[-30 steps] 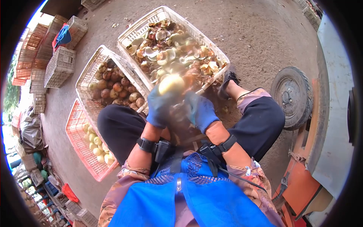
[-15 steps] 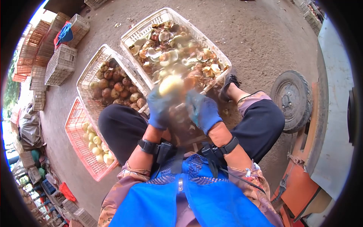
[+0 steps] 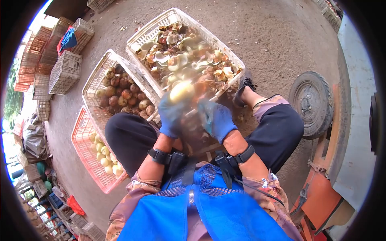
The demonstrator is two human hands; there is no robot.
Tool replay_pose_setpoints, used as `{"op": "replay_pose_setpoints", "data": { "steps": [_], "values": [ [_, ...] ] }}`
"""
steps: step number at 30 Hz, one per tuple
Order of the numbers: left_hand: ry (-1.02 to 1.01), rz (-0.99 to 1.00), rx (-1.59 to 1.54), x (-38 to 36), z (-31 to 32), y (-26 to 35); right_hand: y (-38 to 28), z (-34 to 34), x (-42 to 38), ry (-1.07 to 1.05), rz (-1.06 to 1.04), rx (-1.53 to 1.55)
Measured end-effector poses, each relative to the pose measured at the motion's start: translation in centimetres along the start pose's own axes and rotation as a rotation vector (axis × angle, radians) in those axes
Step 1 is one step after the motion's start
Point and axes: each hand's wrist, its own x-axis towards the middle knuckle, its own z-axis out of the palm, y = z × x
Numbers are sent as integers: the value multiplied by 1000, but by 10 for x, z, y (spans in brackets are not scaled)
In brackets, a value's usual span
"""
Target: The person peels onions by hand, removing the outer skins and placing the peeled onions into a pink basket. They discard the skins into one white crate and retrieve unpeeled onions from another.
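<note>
My left hand (image 3: 170, 116), in a blue glove, is closed around a pale yellow, peeled onion-like bulb (image 3: 181, 91), which is smeared by motion. My right hand (image 3: 217, 118), gloved the same way, is beside it with curled fingers. Blur hides what those fingers hold. Both hands are above the near edge of a white crate of peelings (image 3: 183, 66), full of brown skins and pale curved pieces. To the left, brown, unpeeled round bulbs (image 3: 125, 90) fill part of another white crate (image 3: 90, 86). Pale peeled bulbs (image 3: 105, 154) lie in a pink crate (image 3: 82, 138) by my left knee.
A wheel with a tyre (image 3: 311, 105) stands right of my knee, beside an orange and grey metal frame (image 3: 317, 197). Stacked crates (image 3: 65, 72) stand at the far left, one topped by a blue and red cloth (image 3: 68, 40). Concrete ground (image 3: 257, 36) stretches beyond the peelings.
The pale bulb has shifted slightly and tilted in my left hand. Both hands stay in nearly the same place. The view has moved a little.
</note>
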Motion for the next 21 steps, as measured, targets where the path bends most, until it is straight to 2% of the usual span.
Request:
{"op": "replay_pose_setpoints", "data": {
  "steps": [8,10,11,13,14,17,18,20,21],
  "values": [
    [-71,-112,-12,-1,-4,-4,9,9,9,-87,89,-189],
    [-58,-150,-91,-2,-3,-5,28,30,15,6,26,-401],
    [-60,-151,-90,-2,-5,-4,39,25,19,6,28,-401],
    [-108,-135,-89,1,-9,0,58,7,27,-240,518,340],
    [-116,-116,-116,2,-7,3,60,10,26,-239,523,342],
    [-171,-125,-111,2,-1,11,71,22,26,-33,130,526],
    [-168,-123,-110,2,-1,9,63,18,27,-34,127,528],
    [-195,-26,-34,2,-1,4,36,3,30,17,-189,372],
    [-201,-25,-33,5,-3,2,24,-2,29,23,-188,372]
  ]
}}
